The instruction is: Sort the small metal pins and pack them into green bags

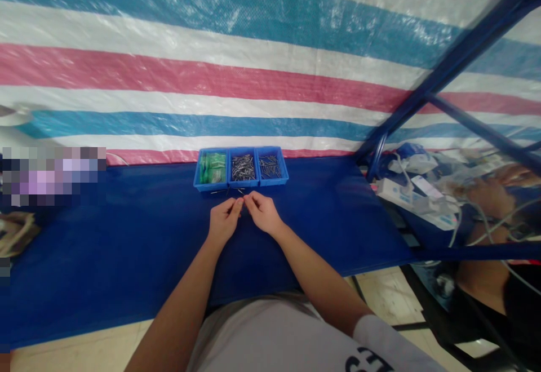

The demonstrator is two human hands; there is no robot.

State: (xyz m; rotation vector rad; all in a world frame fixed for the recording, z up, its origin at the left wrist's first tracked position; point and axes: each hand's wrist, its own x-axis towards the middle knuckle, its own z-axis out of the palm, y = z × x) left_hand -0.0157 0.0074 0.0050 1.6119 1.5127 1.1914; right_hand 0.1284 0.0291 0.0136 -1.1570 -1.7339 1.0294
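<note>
My left hand (225,218) and my right hand (262,212) are closed, fingertips nearly meeting over the blue surface. Whatever they pinch is too small to make out. Just beyond them stands a blue tray (229,185) with three compartments. Green packets (213,168) fill the left one, small dark metal pieces (242,167) the middle one, and thin metal pieces (270,166) the right one. Between the tray and my fingers, a few thin dark pieces (240,191) lie on the surface.
A striped plastic sheet (211,73) hangs behind the blue table (139,248). Blue metal bars (406,107) rise at the right. Beyond them are a white power strip (416,203), cables, plastic bags and another person's arm (484,270). A brown object (17,232) is at far left.
</note>
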